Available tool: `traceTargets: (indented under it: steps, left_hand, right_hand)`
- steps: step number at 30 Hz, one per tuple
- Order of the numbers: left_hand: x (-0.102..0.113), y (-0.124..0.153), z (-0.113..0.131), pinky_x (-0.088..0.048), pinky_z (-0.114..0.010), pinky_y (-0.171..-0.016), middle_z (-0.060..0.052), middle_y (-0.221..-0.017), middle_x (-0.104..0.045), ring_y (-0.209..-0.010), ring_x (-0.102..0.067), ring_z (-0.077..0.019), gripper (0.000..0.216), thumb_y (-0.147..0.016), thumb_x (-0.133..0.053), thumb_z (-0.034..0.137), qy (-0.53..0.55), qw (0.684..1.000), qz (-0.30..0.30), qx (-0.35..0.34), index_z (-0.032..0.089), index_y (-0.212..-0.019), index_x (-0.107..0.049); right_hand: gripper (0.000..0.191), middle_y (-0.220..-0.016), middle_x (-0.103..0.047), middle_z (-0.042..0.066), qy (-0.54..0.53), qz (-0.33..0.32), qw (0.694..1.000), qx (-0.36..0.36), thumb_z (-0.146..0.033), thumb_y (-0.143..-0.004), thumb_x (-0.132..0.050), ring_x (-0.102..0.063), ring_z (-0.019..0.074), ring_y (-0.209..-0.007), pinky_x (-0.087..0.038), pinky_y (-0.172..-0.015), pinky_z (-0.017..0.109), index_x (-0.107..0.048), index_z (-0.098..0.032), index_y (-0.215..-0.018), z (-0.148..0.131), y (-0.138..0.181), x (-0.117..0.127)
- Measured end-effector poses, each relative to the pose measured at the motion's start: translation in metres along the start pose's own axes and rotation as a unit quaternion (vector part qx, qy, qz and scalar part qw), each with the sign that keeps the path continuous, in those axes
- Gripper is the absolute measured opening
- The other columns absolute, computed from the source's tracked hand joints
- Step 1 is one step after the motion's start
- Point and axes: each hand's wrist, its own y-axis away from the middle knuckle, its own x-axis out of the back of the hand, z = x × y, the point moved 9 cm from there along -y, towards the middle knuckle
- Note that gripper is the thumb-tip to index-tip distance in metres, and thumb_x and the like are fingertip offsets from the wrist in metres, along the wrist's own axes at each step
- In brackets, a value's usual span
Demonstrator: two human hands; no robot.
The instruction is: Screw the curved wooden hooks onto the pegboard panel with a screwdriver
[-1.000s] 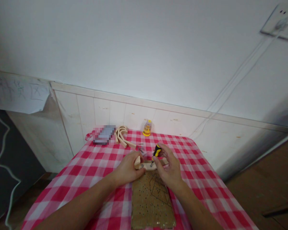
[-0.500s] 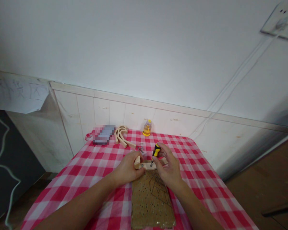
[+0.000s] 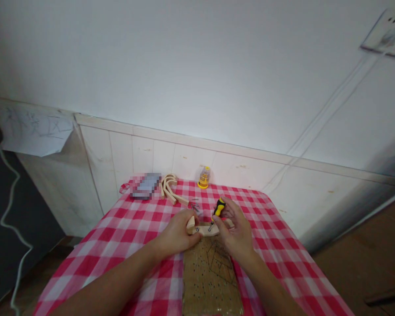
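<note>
My left hand [image 3: 176, 233] is closed on the left end of a small curved wooden piece [image 3: 205, 229] that rests at the far edge of a perforated brown board [image 3: 210, 278]. My right hand [image 3: 234, 229] grips a black and yellow screwdriver [image 3: 218, 209], its tip set down on the wooden piece near a screw. Both hands meet over the middle of a table covered in a red and white checked cloth [image 3: 128, 232].
Behind the hands lie loose screws [image 3: 193, 205], several curved wooden strips [image 3: 170, 186], a blurred grey object [image 3: 145, 185] and a small yellow container [image 3: 203, 177], all near the wall. A sheet of paper [image 3: 36, 131] hangs at the left; a wall socket [image 3: 386, 35] with cables sits upper right.
The view has shifted slightly, so everything sits a little to the right and lower. Both hands keep their grip; the screwdriver has barely moved.
</note>
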Motion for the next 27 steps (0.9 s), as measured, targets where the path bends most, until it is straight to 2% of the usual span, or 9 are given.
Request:
traceTargets:
  steps: [4, 10, 15, 21, 27]
  left_hand:
    - [0.001, 0.0, 0.003, -0.041, -0.028, -0.068, -0.001, -0.081, -0.064, -0.075, -0.058, -0.0186, 0.017, -0.07, -0.069, 0.02, 0.005, 1.0, 0.003, -0.007, 0.02, -0.081, -0.057]
    - [0.002, 0.0, 0.005, -0.044, -0.03, -0.074, -0.003, -0.087, -0.066, -0.082, -0.061, -0.0216, 0.017, -0.068, -0.066, 0.016, 0.021, 1.0, 0.007, -0.013, 0.02, -0.08, -0.055]
    - [0.001, 0.0, 0.004, -0.043, -0.029, -0.07, -0.001, -0.085, -0.065, -0.078, -0.06, -0.0198, 0.019, -0.068, -0.068, 0.016, 0.028, 0.999, 0.008, -0.019, 0.02, -0.084, -0.057]
    - [-0.003, -0.001, -0.004, -0.043, -0.029, -0.068, -0.002, -0.087, -0.065, -0.078, -0.06, -0.0199, 0.022, -0.069, -0.069, 0.018, 0.022, 1.0, 0.005, -0.009, 0.018, -0.089, -0.06]
    - [-0.002, -0.002, 0.0, -0.039, -0.027, -0.064, 0.0, -0.081, -0.063, -0.072, -0.056, -0.0171, 0.019, -0.069, -0.068, 0.018, 0.021, 1.0, 0.007, -0.016, 0.019, -0.085, -0.058]
  right_hand:
    - [0.049, -0.109, -0.075, 0.007, -0.052, 0.014, 0.998, -0.022, -0.023, -0.089, -0.07, -0.075, 0.0219, -0.092, -0.064, -0.083, 0.039, -0.059, -0.029, -0.136, -0.007, -0.003, 0.001]
    - [0.05, -0.111, -0.076, 0.007, -0.063, -0.054, 0.996, -0.035, -0.022, -0.089, -0.068, -0.076, 0.0223, -0.093, -0.065, -0.082, 0.039, -0.059, -0.031, -0.137, -0.021, -0.006, -0.014]
    - [0.05, -0.115, -0.076, 0.007, -0.041, -0.098, 0.994, -0.026, -0.023, -0.09, -0.067, -0.075, 0.024, -0.099, -0.065, -0.083, 0.039, -0.059, -0.031, -0.139, -0.025, -0.009, -0.03]
    - [0.052, -0.113, -0.076, 0.007, -0.042, -0.07, 0.997, -0.012, -0.017, -0.089, -0.064, -0.075, 0.0223, -0.093, -0.063, -0.086, 0.04, -0.059, -0.029, -0.139, -0.024, -0.013, -0.045]
    - [0.052, -0.118, -0.074, 0.008, -0.029, -0.04, 0.999, -0.009, -0.017, -0.089, -0.063, -0.074, 0.024, -0.099, -0.062, -0.091, 0.042, -0.058, -0.028, -0.14, -0.016, -0.008, -0.046]
